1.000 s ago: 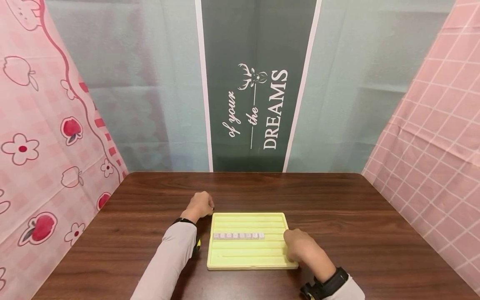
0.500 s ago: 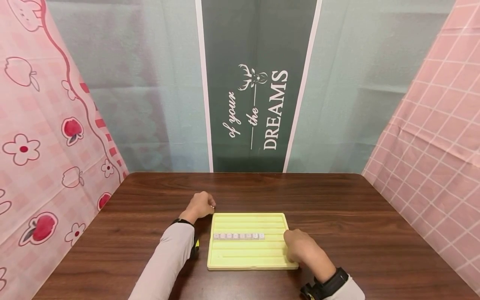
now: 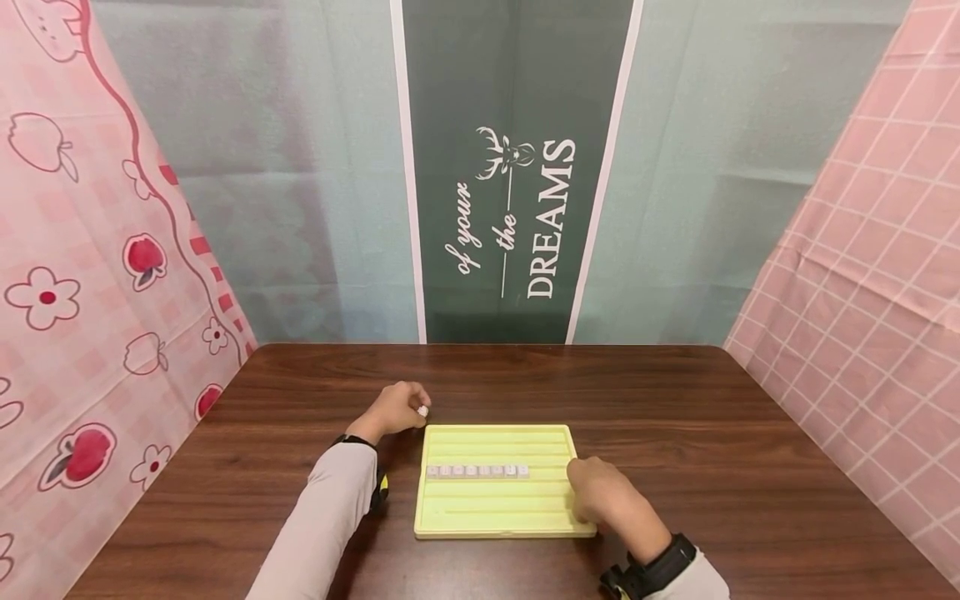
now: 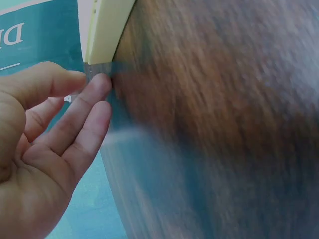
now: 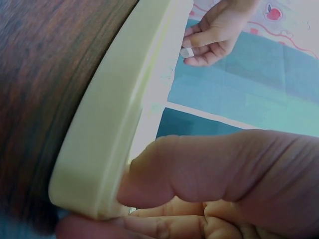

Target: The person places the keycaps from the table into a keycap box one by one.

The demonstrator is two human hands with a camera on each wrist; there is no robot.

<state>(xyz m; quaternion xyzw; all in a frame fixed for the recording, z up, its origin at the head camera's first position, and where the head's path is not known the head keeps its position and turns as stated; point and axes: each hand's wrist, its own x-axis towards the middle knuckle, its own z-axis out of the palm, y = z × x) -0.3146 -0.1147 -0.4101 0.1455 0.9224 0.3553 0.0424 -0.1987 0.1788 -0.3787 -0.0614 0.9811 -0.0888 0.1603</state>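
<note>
A shallow yellow tray [image 3: 506,503] with raised ridges lies on the table. One of its channels holds a row of several small white tiles [image 3: 477,472], starting from the left side; their markings are too small to read. Just beyond the tray's far left corner, my left hand [image 3: 397,408] pinches a small white tile [image 3: 423,411] between thumb and fingers. That tile is mostly hidden behind the fingers in the left wrist view. My right hand [image 3: 603,493] grips the tray's right edge, thumb on the rim and fingers against the near right corner in the right wrist view.
The brown wooden table [image 3: 675,417] extends around the tray on all sides. A green curtain [image 3: 337,208] with a printed dark panel hangs behind it. Pink cloths hang at the left [image 3: 82,333] and right [image 3: 862,292].
My left hand has drawn slightly left and turned, so the white tile between its fingers now shows clearly. The right hand, the tray and its row of tiles stay put.
</note>
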